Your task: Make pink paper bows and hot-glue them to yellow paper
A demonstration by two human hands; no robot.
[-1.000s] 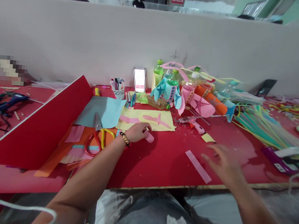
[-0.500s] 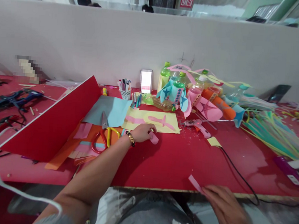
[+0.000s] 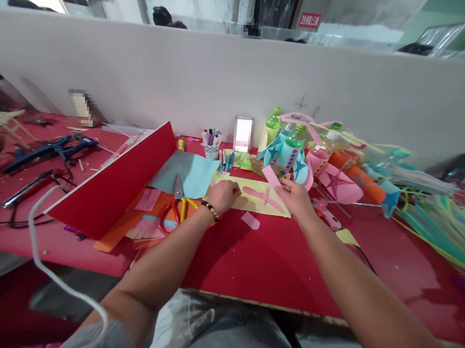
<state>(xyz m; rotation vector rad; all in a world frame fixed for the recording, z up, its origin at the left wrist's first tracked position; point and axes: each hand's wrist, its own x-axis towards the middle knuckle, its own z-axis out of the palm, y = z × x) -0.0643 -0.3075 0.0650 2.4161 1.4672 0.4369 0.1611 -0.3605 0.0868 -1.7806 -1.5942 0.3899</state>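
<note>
My right hand (image 3: 297,199) pinches a pink paper strip (image 3: 272,176) and holds it up over the yellow sheet (image 3: 254,200), which carries a pink cut-out shape. My left hand (image 3: 223,194) rests on the left part of that yellow sheet with its fingers curled; whether it holds anything is hidden. A small pink paper roll (image 3: 250,220) lies loose on the red table (image 3: 274,257) between my two hands.
Scissors (image 3: 178,204) lie on blue and orange paper to the left, beside a tilted red board (image 3: 116,186). Decorated bottles (image 3: 294,152), a pen cup (image 3: 211,144) and a glue gun (image 3: 328,213) stand behind. Coloured straws (image 3: 442,222) are at right, cables and tools at left.
My right hand picked the pink strip off the table's front edge and carried it up to the yellow sheet. My left hand let the small pink roll go and shifted onto the sheet.
</note>
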